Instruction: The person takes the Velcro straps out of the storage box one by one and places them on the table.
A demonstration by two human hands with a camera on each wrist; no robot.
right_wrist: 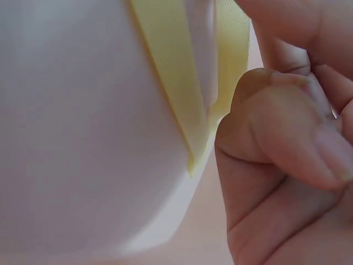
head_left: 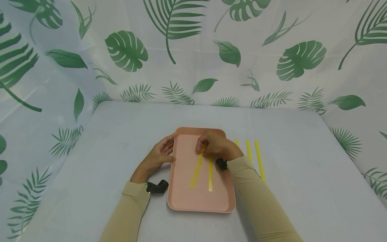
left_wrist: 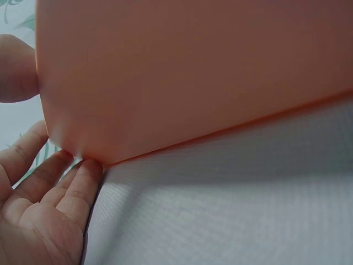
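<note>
The left hand (head_left: 155,157) lay at the left side of a peach-pink rectangular tray (head_left: 201,201), its thumb at the rim and its other fingers spread along the outer edge – touching the tray rather than clamped round it. In the left wrist view the fingertips met the tray's edge, with the thumb set apart from them.

The right hand (head_left: 216,144) was well apart from the left, over the far right part of the tray. Its fingers were bent, with thumb and fingertips pinching the far end of a yellow ribbon strip (head_left: 196,173), which slanted towards the near left across the tray. A second yellow ribbon (head_left: 210,174) lay just to the right of it, nearly straight from far to near, its far end hidden by the hand. The right wrist view showed two lengths of ribbon close together beside the curled fingers.

Three more yellow strips (head_left: 259,157) lay side by side on the white tablecloth (head_left: 302,154), right of the tray – partly covered by the right beige sleeve (head_left: 260,198). A leaf-print backdrop (head_left: 193,72) stood on the far side.
</note>
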